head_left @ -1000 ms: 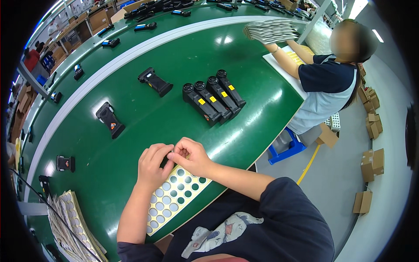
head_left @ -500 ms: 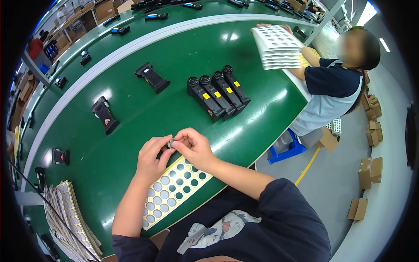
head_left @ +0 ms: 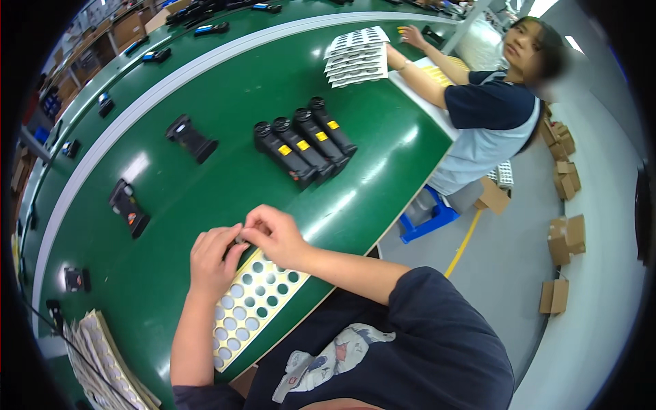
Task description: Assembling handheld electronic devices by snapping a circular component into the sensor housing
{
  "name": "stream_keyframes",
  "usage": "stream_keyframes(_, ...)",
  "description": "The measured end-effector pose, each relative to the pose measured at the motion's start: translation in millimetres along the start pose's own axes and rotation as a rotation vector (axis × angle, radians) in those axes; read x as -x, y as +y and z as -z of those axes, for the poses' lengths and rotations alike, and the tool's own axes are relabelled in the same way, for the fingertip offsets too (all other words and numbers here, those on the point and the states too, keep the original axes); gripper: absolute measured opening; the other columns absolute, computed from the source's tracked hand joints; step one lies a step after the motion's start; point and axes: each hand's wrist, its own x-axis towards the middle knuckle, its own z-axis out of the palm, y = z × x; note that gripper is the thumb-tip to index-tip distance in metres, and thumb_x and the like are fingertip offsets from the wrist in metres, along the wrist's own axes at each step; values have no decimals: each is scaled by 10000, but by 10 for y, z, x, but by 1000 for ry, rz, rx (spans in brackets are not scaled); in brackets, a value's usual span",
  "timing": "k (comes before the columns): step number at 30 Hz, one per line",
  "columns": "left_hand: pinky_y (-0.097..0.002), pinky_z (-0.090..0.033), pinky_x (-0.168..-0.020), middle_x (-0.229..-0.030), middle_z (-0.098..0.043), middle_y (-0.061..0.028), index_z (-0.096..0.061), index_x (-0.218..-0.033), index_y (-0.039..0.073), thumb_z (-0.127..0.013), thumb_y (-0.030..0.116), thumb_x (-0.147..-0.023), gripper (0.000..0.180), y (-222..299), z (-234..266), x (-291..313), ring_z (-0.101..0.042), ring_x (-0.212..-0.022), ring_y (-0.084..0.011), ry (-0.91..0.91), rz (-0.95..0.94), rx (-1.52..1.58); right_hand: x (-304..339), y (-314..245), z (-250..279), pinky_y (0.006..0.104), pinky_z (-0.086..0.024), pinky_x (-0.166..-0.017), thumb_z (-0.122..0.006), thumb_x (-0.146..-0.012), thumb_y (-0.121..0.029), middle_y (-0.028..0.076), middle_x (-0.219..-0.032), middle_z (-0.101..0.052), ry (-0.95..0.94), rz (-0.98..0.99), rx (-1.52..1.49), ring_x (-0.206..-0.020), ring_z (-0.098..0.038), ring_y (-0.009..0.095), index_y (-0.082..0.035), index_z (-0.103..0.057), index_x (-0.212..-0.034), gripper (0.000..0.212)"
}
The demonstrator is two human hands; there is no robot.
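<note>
My left hand and my right hand meet over the far end of a sticker sheet. Pinched between their fingertips is a small grey disc, mostly hidden by the fingers. Below my hands the pale yellow sticker sheet lies slanted on the green table. Grey round stickers fill its near-left part; towards the right, several round holes show the green surface through them.
Several black handheld devices with yellow labels lie together beyond my hands. Other black devices are spread to the left. Stacked sticker sheets lie at lower left. On the right, a co-worker reaches near white trays.
The view has shifted, so most things sit further left or lower. My hands stay together at the disc. The co-worker's far hand has come off the white trays.
</note>
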Motion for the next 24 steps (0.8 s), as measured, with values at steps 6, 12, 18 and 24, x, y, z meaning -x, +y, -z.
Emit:
stream_keyframes(6,-348,-528,-717,-954,-693,-120,-694,-1154,31,-772,-35,-771,396,6,18,4,-652,-793,-251,-50,37,45,36,-19,39,239,-477,-604,-692,-936,-56,25,-809,-635,-14,10,-27,-681,-588,63,-26,-591,-944,106)
stream_keyframes(12,-362,-505,-740,-960,-706,-111,-694,-1137,16,-763,5,-802,342,11,24,25,-648,-785,-260,-11,47,0,-15,11,-56,233,-479,-612,-700,-932,-67,14,-804,-628,26,66,-65,-693,-595,61,-27,-592,-948,117)
stream_keyframes(18,-337,-526,-733,-1003,-688,-124,-680,-1164,-3,-733,-38,-829,340,-3,-21,-22,-642,-814,-240,-37,44,51,-4,-47,43,243,-491,-618,-684,-941,-58,36,-812,-643,37,61,-56,-698,-602,77,-15,-590,-965,106)
stream_keyframes(24,-314,-543,-742,-1011,-680,-128,-670,-1184,-30,-698,-64,-866,321,8,38,46,-657,-842,-224,-72,66,52,30,-32,-40,287,-509,-635,-686,-912,-56,88,-809,-668,46,29,-118,-702,-629,130,10,-582,-919,123)
